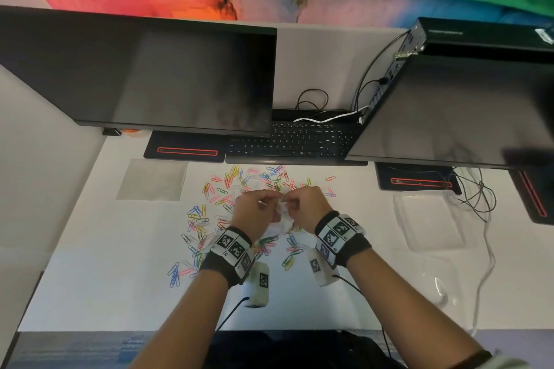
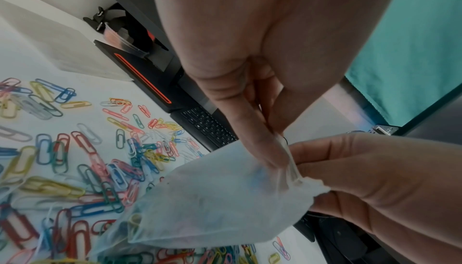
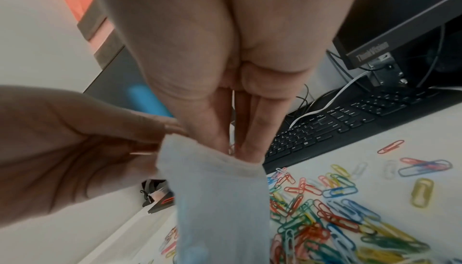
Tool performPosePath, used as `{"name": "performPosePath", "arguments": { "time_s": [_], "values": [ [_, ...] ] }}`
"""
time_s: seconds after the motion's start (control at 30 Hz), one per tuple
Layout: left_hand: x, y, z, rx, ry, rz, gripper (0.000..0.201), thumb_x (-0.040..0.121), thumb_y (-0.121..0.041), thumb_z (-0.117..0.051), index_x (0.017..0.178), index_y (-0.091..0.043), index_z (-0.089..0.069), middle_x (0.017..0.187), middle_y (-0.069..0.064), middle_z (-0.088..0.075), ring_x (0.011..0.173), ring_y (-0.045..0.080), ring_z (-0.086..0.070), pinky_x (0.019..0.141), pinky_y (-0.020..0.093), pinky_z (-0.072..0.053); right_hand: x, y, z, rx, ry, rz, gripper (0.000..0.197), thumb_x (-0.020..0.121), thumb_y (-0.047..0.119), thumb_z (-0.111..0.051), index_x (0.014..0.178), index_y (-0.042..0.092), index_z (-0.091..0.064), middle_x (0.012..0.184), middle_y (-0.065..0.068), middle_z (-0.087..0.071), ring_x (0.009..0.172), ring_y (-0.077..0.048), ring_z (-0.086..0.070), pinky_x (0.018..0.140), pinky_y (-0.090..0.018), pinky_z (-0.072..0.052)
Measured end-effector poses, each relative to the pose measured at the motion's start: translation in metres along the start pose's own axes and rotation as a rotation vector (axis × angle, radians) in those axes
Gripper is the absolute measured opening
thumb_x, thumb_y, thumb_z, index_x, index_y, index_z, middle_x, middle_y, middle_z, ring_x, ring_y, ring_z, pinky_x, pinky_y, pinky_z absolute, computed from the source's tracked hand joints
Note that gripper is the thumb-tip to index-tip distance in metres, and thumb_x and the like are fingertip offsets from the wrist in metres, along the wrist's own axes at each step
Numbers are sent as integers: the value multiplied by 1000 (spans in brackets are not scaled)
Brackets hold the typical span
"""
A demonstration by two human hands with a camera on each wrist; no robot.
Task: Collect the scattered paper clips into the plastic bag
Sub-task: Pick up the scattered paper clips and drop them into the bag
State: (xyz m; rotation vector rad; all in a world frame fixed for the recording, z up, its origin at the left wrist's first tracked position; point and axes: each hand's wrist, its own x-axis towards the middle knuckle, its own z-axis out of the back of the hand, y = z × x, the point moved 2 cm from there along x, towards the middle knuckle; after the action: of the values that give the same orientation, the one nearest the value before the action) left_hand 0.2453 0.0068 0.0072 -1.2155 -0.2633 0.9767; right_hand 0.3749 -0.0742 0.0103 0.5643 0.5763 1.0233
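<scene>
Both hands meet above the middle of the white counter (image 1: 90,278), each gripping the top edge of a small translucent plastic bag (image 2: 225,199). The left hand (image 1: 254,213) has its fingers curled and pinches the bag's rim between thumb and fingertips; the left wrist view shows the plastic gathered tight against those fingers. The right hand (image 1: 305,207) pinches the opposite side of the rim, with its fingers (image 3: 260,130) pressed together and reaching down into the mouth of the bag. The bag hangs below the two hands, lifted off the counter at its top, and its lower part trails down toward the clips. Faint blue shapes show through the plastic, but whether they lie inside or behind it cannot be told.

The coloured paper clips (image 1: 227,186) lie spread over the counter all around and beneath the hands: red, pink, yellow, green, blue and white ones, thick in front of the hands and to the left, with a few strays (image 1: 329,178) off to the right. A black keyboard (image 1: 293,141) sits just beyond the clips, partly under two dark monitors (image 1: 150,75). A flat clear sheet (image 1: 153,178) lies on the counter to the left of the clips, and a clear plastic container (image 1: 428,219) rests to the right, near loose black cables (image 1: 476,198).
</scene>
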Motion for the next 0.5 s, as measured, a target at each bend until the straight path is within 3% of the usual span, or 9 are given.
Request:
{"name": "performPosePath", "arguments": {
  "time_s": [0.07, 0.13, 0.23, 0.3, 0.33, 0.4, 0.5],
  "values": [
    [2, -1, 0, 4, -4, -10, 19, 95, -7, -60, 101, -15, -76, 79, 0, -75, 66, 15, -74, 68, 22, -60, -1, 3, 4, -37, 26, 44, 29, 85, -2, -55, 102, 11, -75, 98, -8, -75, 85, -16, -66, 86, -23, -51],
    [3, -2, 1, -2, 2, -8, 19, 96, -8, -60, 102, -15, -76, 82, 1, -75, 65, 14, -74, 65, 19, -60, -1, 3, 9, -20, 82, 79, 34, 83, -5, -55, 97, 16, -77, 96, -2, -75, 84, -11, -66, 83, -17, -49],
    [4, -4, 5, -30, -11, 2, 19, 96, -8, -60, 102, -17, -75, 82, 0, -75, 63, 12, -74, 64, 20, -60, 4, -9, 21, 242, 88, 44, 37, 80, -7, -59, 90, 22, -78, 96, 7, -74, 90, -3, -68, 82, -14, -52],
    [4, -2, 11, -46, -35, 2, 21, 95, -7, -59, 100, -18, -75, 81, 1, -75, 64, 14, -74, 69, 25, -62, 13, -34, 32, 402, -16, -59, 32, 84, -5, -62, 92, 23, -76, 96, 7, -73, 95, -11, -69, 82, -22, -56],
    [4, -1, 14, -54, -44, 0, 21, 96, -6, -58, 100, -18, -75, 81, 1, -75, 65, 15, -74, 71, 28, -63, 19, -52, 36, 381, -73, -134, 30, 85, -3, -62, 97, 23, -74, 102, 4, -73, 99, -15, -67, 86, -27, -56],
    [3, 1, 21, -71, -57, 1, 21, 96, -5, -58, 103, -16, -75, 83, 0, -74, 65, 15, -74, 71, 31, -63, 30, -94, 42, 59, -110, -320, 33, 89, 8, -61, 120, 20, -65, 126, -5, -63, 115, -22, -58, 100, -31, -47],
    [2, 4, 32, -98, -87, 11, 21, 96, -2, -58, 105, -11, -74, 83, 1, -72, 63, 16, -73, 66, 26, -62, 39, -135, 26, -280, 44, -469, 59, 96, 30, -53, 147, 11, -32, 153, -14, -31, 139, -31, -32, 114, -37, -29]
  ]
}}
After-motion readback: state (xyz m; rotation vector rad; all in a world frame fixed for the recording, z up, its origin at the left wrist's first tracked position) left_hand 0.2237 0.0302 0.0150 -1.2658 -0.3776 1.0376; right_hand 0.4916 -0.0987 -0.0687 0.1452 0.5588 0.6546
